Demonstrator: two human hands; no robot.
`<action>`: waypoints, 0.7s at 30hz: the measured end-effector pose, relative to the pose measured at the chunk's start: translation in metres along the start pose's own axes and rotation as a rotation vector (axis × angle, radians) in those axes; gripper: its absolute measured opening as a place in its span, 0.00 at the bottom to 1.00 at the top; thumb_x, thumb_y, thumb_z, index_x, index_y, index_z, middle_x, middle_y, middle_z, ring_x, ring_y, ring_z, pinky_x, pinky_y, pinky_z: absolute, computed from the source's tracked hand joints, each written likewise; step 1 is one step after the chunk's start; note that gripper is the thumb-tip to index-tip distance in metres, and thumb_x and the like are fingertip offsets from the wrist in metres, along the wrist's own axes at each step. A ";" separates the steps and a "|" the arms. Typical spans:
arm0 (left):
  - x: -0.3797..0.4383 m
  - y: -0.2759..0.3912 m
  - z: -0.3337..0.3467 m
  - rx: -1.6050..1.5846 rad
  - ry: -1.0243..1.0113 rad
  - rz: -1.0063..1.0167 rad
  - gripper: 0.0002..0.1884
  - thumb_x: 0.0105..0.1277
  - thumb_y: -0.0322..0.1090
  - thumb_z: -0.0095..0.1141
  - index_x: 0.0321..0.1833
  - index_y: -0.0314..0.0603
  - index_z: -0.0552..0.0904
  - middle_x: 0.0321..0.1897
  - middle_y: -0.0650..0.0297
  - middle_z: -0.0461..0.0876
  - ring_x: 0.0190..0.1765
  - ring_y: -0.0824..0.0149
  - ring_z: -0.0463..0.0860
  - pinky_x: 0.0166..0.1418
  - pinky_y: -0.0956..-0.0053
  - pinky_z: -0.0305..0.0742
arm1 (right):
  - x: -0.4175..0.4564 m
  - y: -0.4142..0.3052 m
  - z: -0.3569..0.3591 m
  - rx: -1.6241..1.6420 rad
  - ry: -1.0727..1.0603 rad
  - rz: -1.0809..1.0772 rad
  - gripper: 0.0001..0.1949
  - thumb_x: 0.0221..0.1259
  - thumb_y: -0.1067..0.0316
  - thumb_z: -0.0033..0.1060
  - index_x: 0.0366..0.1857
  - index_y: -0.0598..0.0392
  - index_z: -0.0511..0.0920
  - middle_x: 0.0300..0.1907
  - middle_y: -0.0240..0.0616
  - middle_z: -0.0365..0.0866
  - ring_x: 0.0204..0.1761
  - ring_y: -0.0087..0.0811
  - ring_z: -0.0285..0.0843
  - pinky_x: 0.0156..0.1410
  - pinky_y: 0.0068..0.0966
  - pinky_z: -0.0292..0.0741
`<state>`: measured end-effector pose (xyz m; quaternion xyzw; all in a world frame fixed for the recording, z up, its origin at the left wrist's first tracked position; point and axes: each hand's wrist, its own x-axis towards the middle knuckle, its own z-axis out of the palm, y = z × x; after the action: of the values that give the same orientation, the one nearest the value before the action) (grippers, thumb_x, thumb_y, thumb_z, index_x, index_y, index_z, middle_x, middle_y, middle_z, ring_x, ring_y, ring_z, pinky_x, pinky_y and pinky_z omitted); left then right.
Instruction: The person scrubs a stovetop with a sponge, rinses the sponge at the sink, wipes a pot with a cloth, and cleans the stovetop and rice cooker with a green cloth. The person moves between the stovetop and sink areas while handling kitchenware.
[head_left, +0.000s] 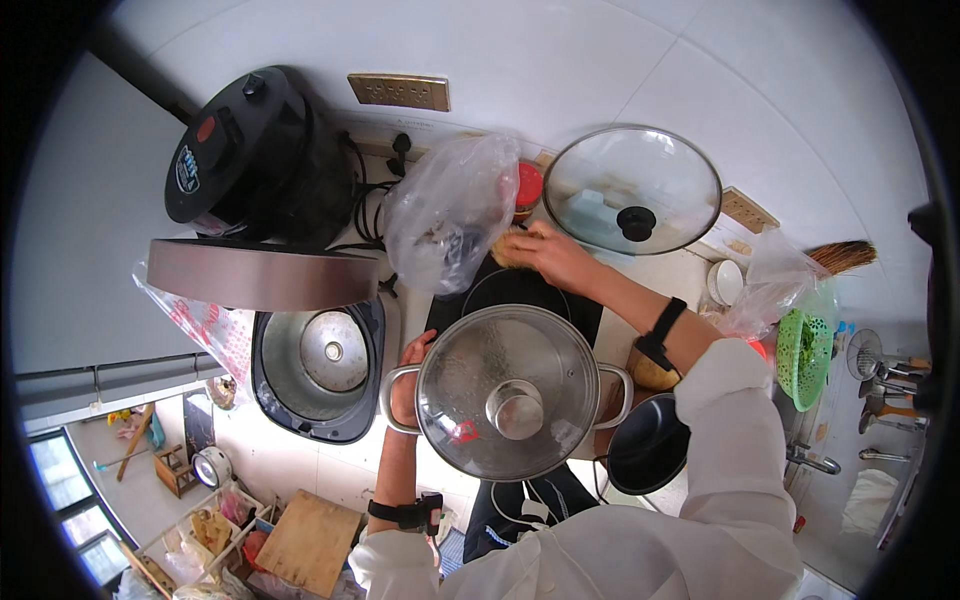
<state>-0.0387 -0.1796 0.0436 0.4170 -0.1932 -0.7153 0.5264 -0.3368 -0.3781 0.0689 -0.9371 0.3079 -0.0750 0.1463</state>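
A lidded steel pot (427, 442) with a glass lid (465, 367) stands before me. The flat black cooktop (442, 311) shows past its far side. Beyond the pot, my right hand (559, 255) grips a tan, rough-looking pad (506, 251), possibly a scrubber, low over the cooktop's far edge. My left hand (405, 386) is at the pot's left loop handle (386, 401), its fingertips near the cooktop's left edge. The handle and pot hide part of that hand, so its grip is unclear. Against the far wall, a clear plastic bag (450, 217) lies beside a red-lidded jar (529, 184).
Left stands an open rice cooker (281, 394), with a black electric pressure cooker (247, 165) behind it. A large glass lid (600, 165) leans on the wall. A black inner pot (649, 446) sits by my right forearm. Further right is a green colander (791, 360) with greens.
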 end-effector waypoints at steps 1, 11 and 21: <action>-0.001 0.002 0.002 -0.004 0.001 -0.007 0.27 0.85 0.48 0.44 0.74 0.33 0.69 0.54 0.59 0.86 0.53 0.66 0.85 0.59 0.70 0.82 | -0.006 -0.003 -0.002 0.056 -0.014 0.011 0.23 0.52 0.80 0.59 0.56 0.54 0.84 0.63 0.34 0.82 0.66 0.46 0.72 0.72 0.37 0.72; 0.001 -0.003 -0.013 0.104 0.004 0.012 0.24 0.85 0.46 0.45 0.72 0.35 0.72 0.55 0.60 0.84 0.56 0.68 0.83 0.63 0.72 0.78 | 0.086 -0.016 0.030 -0.017 0.123 -0.098 0.20 0.58 0.75 0.56 0.54 0.44 0.85 0.62 0.24 0.81 0.62 0.41 0.73 0.67 0.32 0.77; -0.004 -0.004 -0.013 0.078 0.019 -0.001 0.25 0.84 0.47 0.46 0.72 0.33 0.73 0.62 0.56 0.82 0.61 0.63 0.82 0.67 0.67 0.78 | -0.026 -0.009 -0.006 0.055 0.002 -0.032 0.29 0.54 0.82 0.60 0.62 0.42 0.83 0.71 0.30 0.75 0.59 0.44 0.73 0.66 0.34 0.76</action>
<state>-0.0302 -0.1726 0.0347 0.4442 -0.2158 -0.7035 0.5112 -0.3539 -0.3566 0.0761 -0.9374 0.2909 -0.0867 0.1706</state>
